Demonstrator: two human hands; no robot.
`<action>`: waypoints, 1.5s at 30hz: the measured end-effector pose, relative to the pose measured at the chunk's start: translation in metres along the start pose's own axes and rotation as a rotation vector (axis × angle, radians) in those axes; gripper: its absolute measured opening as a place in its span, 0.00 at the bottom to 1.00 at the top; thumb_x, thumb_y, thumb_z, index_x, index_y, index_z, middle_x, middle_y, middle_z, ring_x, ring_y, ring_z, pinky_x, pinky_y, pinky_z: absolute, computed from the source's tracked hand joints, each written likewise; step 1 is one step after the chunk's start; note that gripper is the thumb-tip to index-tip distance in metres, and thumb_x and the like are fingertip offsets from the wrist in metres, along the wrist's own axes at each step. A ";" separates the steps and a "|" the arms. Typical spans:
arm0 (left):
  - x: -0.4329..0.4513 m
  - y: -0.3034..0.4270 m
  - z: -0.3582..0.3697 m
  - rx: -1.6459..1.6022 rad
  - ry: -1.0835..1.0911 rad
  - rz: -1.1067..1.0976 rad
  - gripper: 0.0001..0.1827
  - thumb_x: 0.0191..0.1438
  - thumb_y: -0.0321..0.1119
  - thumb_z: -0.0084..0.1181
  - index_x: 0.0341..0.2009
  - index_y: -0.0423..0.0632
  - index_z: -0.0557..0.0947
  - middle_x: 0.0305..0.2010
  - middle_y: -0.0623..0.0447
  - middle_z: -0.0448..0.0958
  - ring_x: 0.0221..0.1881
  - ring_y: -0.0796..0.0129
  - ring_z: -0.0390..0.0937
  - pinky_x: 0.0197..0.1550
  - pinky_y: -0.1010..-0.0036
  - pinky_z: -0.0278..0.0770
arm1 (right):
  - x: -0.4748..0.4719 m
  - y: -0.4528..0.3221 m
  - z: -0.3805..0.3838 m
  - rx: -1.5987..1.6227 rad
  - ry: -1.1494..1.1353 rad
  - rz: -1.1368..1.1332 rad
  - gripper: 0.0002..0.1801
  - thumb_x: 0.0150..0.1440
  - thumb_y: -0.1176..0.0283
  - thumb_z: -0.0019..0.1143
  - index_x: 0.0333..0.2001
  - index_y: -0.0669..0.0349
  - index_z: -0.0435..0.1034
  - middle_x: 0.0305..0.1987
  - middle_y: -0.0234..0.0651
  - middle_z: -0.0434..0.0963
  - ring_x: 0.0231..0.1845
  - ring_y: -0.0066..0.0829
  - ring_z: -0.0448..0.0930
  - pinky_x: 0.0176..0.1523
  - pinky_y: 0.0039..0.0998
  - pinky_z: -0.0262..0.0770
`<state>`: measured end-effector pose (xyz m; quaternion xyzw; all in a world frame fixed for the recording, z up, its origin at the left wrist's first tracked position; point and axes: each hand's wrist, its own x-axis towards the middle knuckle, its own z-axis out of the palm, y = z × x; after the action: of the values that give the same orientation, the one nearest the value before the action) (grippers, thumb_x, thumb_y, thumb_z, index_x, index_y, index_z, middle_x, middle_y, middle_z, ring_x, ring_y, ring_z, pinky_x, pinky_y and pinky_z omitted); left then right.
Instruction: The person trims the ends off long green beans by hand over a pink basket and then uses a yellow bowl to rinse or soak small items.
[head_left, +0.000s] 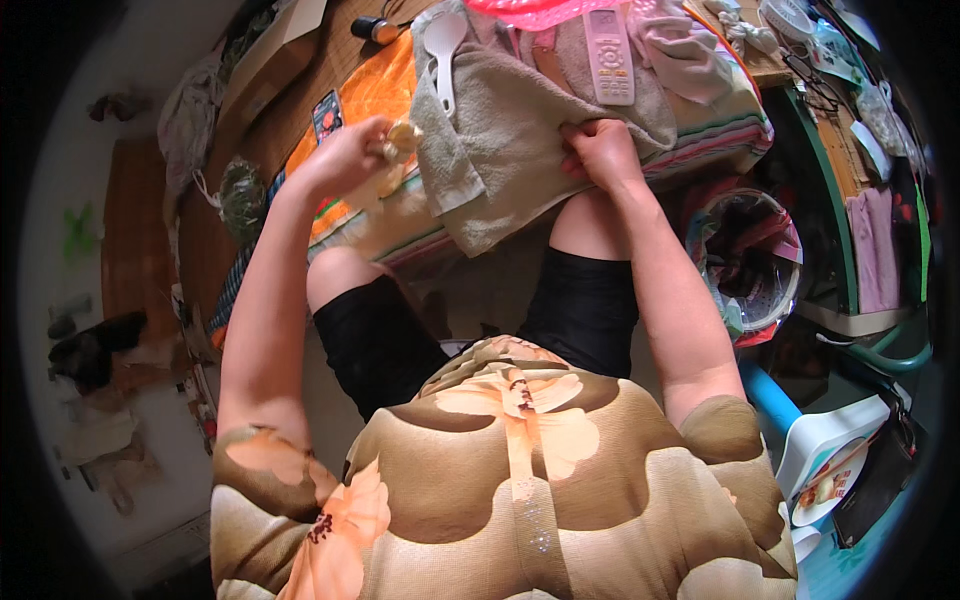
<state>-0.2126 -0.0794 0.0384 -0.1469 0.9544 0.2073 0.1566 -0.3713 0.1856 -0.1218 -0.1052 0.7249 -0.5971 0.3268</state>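
A grey-beige terry towel (510, 142) is draped over the bed edge before me, and its front hangs down towards my knees. My right hand (604, 154) pinches a fold of this towel at its right side. My left hand (360, 150) is raised left of the towel, its fingers around a small yellowish item (403, 136) whose kind I cannot tell. On the towel lie a white rice paddle (445, 36) and a white remote control (609, 56). Behind my left hand, a smartphone (327, 115) with a lit screen rests by an orange cloth (382, 79).
A lined wastebasket (793, 281) stands right of my right forearm. An open cardboard box (274, 60) is at the back left, near a dark cylindrical object (366, 28). Pink cloth (679, 52) lies beside the remote. Eyeglasses (814, 79) rest at the far right.
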 end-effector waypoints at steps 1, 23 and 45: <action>0.018 -0.030 0.005 -0.057 -0.068 -0.069 0.19 0.49 0.34 0.59 0.47 0.48 0.75 0.37 0.48 0.79 0.40 0.65 0.76 0.44 0.71 0.72 | -0.002 -0.004 0.001 0.022 -0.009 0.009 0.15 0.53 0.65 0.55 0.28 0.68 0.76 0.18 0.38 0.77 0.16 0.25 0.77 0.24 0.26 0.73; 0.079 -0.083 0.040 -0.183 -0.184 0.005 0.20 0.39 0.26 0.64 0.41 0.51 0.76 0.36 0.60 0.76 0.39 0.74 0.72 0.43 0.73 0.72 | -0.010 -0.008 0.004 -0.025 0.110 0.048 0.18 0.55 0.63 0.54 0.22 0.68 0.72 0.19 0.39 0.77 0.15 0.25 0.76 0.21 0.25 0.69; -0.034 -0.056 0.077 -0.725 0.548 0.255 0.13 0.56 0.29 0.51 0.46 0.39 0.74 0.43 0.52 0.75 0.45 0.69 0.72 0.48 0.73 0.70 | -0.030 0.009 0.027 -0.404 0.398 -0.080 0.16 0.55 0.62 0.48 0.35 0.64 0.74 0.32 0.50 0.77 0.35 0.46 0.78 0.40 0.39 0.73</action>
<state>-0.1444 -0.0864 -0.0359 -0.1229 0.8372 0.4983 -0.1891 -0.3299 0.1827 -0.1218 -0.0777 0.8743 -0.4622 0.1267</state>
